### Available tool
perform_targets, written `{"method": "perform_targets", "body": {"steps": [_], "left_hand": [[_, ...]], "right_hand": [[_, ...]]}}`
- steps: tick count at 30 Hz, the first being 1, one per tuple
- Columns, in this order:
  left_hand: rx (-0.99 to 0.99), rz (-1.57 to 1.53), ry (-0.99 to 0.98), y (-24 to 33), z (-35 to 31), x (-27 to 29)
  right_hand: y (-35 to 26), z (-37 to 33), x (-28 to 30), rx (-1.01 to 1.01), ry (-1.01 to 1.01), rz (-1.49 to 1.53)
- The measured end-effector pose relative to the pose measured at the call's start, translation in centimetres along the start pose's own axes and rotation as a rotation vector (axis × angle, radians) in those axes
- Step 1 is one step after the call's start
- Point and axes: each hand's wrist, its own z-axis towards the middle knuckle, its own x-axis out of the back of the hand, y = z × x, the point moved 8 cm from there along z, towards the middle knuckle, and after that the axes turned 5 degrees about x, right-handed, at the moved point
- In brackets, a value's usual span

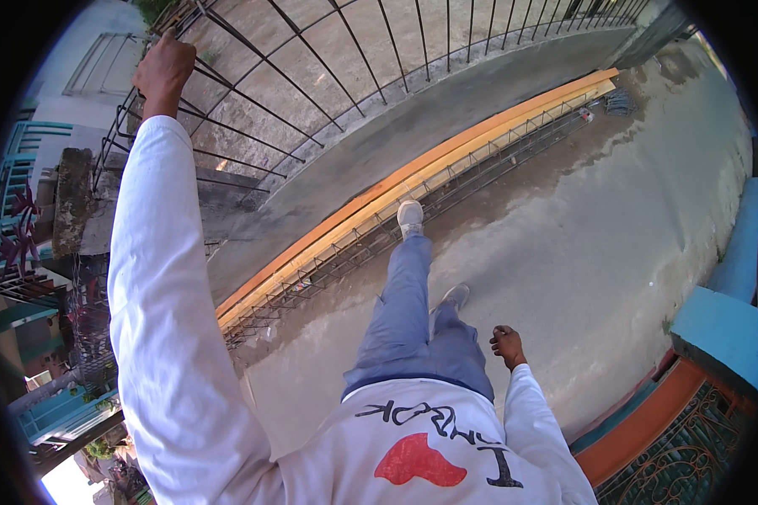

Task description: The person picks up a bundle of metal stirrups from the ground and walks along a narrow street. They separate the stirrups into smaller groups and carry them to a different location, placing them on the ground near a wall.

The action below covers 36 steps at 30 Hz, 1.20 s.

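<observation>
My left hand (pixel 164 71) is raised at the far left, its fingers closed round a thin dark steel rod of the rod fence (pixel 265 61). My right hand (pixel 507 345) hangs low beside my right leg with its fingers curled in, and nothing shows in it. Along the foot of the low concrete wall (pixel 379 126) lie long wooden planks (pixel 345 223), one more orange than the other. A long cage of tied steel bars (pixel 467 172) rests against them, and one of my shoes (pixel 410 215) is right at its side.
Grey concrete paving (pixel 589 219) stretches to the right, with loose grit along the wall. A small dark bundle of wire (pixel 619 103) lies near the planks' far end. At lower right stand an orange gate with scrollwork (pixel 648 412) and a blue-topped block (pixel 720 328).
</observation>
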Motion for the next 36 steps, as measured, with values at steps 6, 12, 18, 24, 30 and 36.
{"method": "perform_targets", "body": {"steps": [6, 12, 18, 24, 30, 36], "left_hand": [[-0.025, -0.026, 0.022, 0.6, -0.7, 0.6], [-0.069, -0.198, 0.154, 0.9, -2.4, 2.6], [-0.137, -0.153, 0.242, 0.6, -2.1, 2.2], [-0.038, -0.178, 0.172, 1.2, -2.4, 3.6], [0.063, -0.251, 0.054, 0.5, -2.1, 1.9], [0.027, -0.211, 0.135, 0.9, -2.6, 2.7]], "right_hand": [[-0.8, 0.4, 0.3, -0.004, 0.005, 0.004], [-2.5, 1.3, 0.9, 0.012, 0.008, -0.031], [-5.7, 1.3, 0.7, 0.085, -0.016, -0.073], [-2.6, 1.2, 0.4, 0.042, -0.023, -0.066], [-0.6, 1.4, 0.2, -0.016, -0.062, -0.114], [-2.2, 1.7, -0.2, 0.004, -0.078, -0.124]]}}
